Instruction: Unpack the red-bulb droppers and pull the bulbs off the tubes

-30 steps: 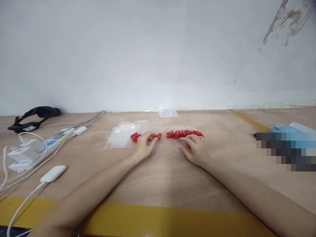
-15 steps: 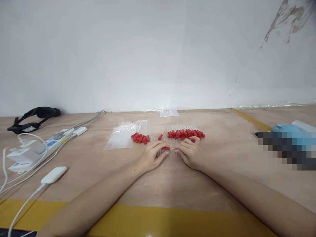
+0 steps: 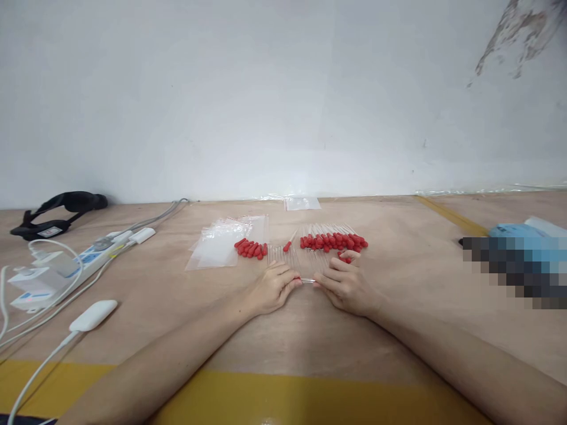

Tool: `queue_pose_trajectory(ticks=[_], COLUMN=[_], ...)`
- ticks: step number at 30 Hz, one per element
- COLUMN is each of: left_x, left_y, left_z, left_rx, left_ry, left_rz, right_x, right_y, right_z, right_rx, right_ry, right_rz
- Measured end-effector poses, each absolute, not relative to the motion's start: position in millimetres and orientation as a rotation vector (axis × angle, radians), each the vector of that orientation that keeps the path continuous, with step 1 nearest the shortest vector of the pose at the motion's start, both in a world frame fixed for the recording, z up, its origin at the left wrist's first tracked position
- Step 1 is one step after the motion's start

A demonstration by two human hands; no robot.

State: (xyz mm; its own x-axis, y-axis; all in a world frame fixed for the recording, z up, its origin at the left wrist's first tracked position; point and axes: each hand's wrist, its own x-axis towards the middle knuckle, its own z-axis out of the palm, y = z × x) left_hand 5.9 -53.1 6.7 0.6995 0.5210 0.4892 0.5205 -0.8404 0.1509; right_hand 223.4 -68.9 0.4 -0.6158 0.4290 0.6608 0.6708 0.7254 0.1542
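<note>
My left hand [image 3: 275, 287] is closed on a red rubber bulb [image 3: 297, 278], mostly hidden by the fingers. From it a thin clear glass tube [image 3: 308, 281] runs across to my right hand [image 3: 348, 286], whose thumb and fingers pinch the other end. Just beyond my hands lie loose glass tubes [image 3: 274, 254] in two groups. Several loose red bulbs [image 3: 251, 248] are heaped to the left. On the right is a row of glass droppers with red bulbs [image 3: 332, 241], tips pointing away. One more dropper [image 3: 287, 244] lies between the heaps. A red bulb [image 3: 348, 260] shows by my right fingers.
Clear zip bags [image 3: 217, 245] lie left of the bulbs, and another bag [image 3: 302, 203] is by the wall. A power strip [image 3: 95, 254] with chargers and cables, a white adapter [image 3: 94, 316] and a black strap [image 3: 59, 215] occupy the left side. A blue package [image 3: 514, 231] is at right.
Both hands have come slightly nearer to me with the bulb and tube. My left fingers now cover most of the bulb, and the loose tubes behind show more.
</note>
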Motion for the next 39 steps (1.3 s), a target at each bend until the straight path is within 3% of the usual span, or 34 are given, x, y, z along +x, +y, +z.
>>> queue_pose_trajectory(ticks=[9, 13, 18, 22, 28, 39], left_x=[1.5, -14.3, -60.7, -92.4, -102.9, -82.7], left_y=[-57.2, -42.8, 1.4, 30.0, 49.1, 34.4], left_z=[9.1, 19.1, 40.7, 39.9, 18.2, 32.3], left_rx=[2.932, 2.689, 2.183, 1.952, 1.934, 2.136], left_ry=[0.982, 1.193, 1.812, 2.04, 2.071, 2.028], left_rz=[0.804, 1.114, 1.451, 1.139, 1.003, 1.077], right_x=[236.7, 245.7, 238.2, 219.1, 191.5, 171.1], right_y=[-71.3, -66.5, -59.0, -54.2, -47.6, -57.0], right_z=[2.1, 3.7, 6.3, 11.0, 16.8, 9.3], right_rx=[-0.762, -0.9, -1.14, -1.225, -1.352, -1.378], right_ry=[-2.301, -2.188, -2.033, -2.039, -2.162, -2.232], right_rz=[-0.616, -0.551, -0.416, -0.358, -0.439, -0.308])
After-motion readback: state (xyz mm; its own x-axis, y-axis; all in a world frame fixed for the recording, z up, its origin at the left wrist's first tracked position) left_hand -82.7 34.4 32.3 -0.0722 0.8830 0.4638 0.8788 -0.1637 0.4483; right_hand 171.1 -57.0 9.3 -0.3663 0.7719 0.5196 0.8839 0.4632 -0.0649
